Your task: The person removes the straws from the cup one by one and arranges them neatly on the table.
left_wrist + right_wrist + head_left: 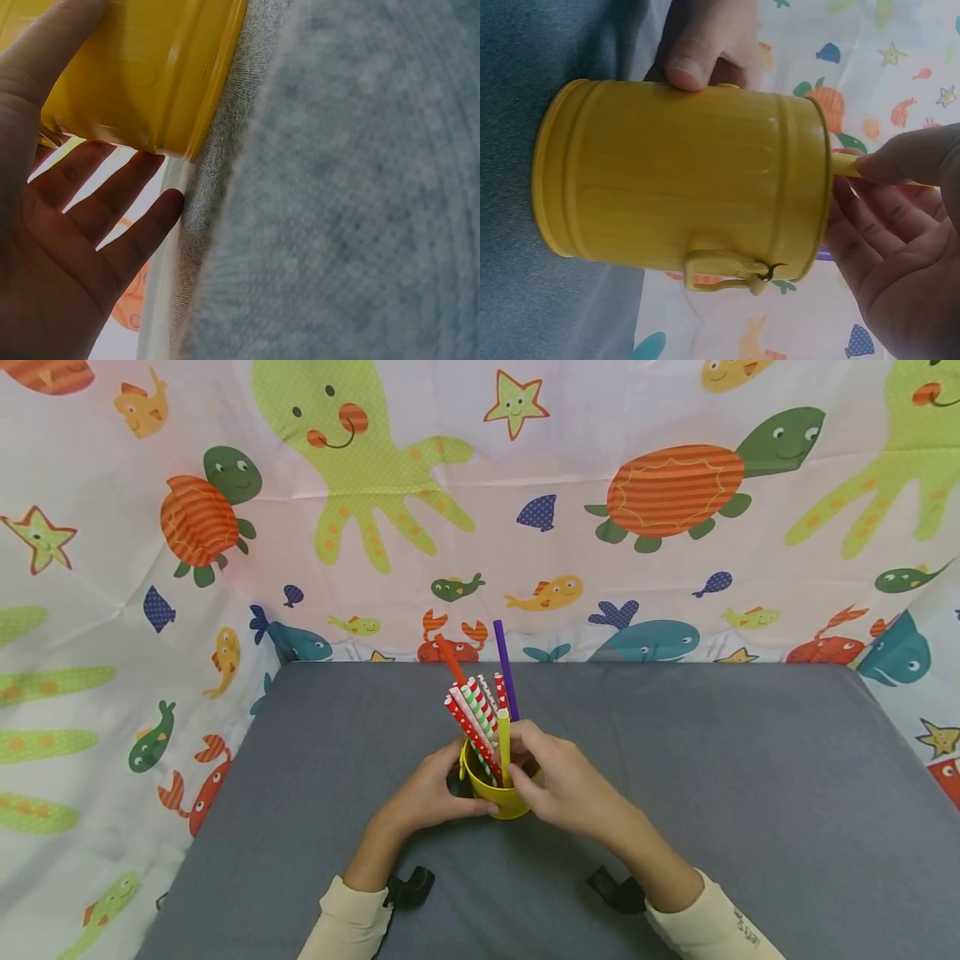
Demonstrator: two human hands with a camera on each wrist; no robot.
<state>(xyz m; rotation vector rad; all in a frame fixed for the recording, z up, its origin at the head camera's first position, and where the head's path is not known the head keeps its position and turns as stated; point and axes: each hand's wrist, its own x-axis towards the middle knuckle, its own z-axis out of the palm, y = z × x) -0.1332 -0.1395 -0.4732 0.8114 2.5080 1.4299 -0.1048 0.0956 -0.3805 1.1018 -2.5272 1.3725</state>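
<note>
A small yellow metal bucket (510, 803) stands on the grey cloth and holds several paper straws (480, 710), some red with white dots, some striped in green, red and white. A red straw (450, 660) and a purple straw (506, 668) rise higher than the others. My left hand (427, 789) grips the bucket's left side, thumb in front and fingers behind. With thumb and fingers, my right hand (562, 781) pinches a yellow straw (504, 735) at the rim. In the right wrist view, the straw's lower end is hidden inside the bucket (682, 172).
Grey cloth (735, 793) covers the table around the bucket. A white curtain (420, 410) printed with sea animals hangs behind the table and along its left and right sides. Black straps with mounts (411, 887) sit at both wrists.
</note>
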